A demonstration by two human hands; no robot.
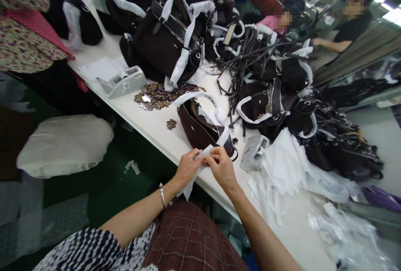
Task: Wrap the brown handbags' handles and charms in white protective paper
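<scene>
At the table's front edge my left hand (pixel 187 167) and my right hand (pixel 223 170) pinch a strip of white tissue paper (pixel 191 185), fingertips close together. The paper's loose end hangs down between my wrists. Just beyond my fingers stands a small dark brown handbag (pixel 191 131). White wrapping covers its handle (pixel 209 97), and its top looks open. Whether the strip touches the near end of the handle, my fingers hide. Left of the bag lies a single flower-shaped metallic charm (pixel 171 124).
A heap of similar charms (pixel 156 97) lies behind, beside a tape dispenser (pixel 125 82). Another dispenser (pixel 252 152) and white paper sheets (pixel 286 160) are to the right. Larger wrapped handbags (pixel 163 39) and dark straps (pixel 236 76) crowd the back. Other people work nearby.
</scene>
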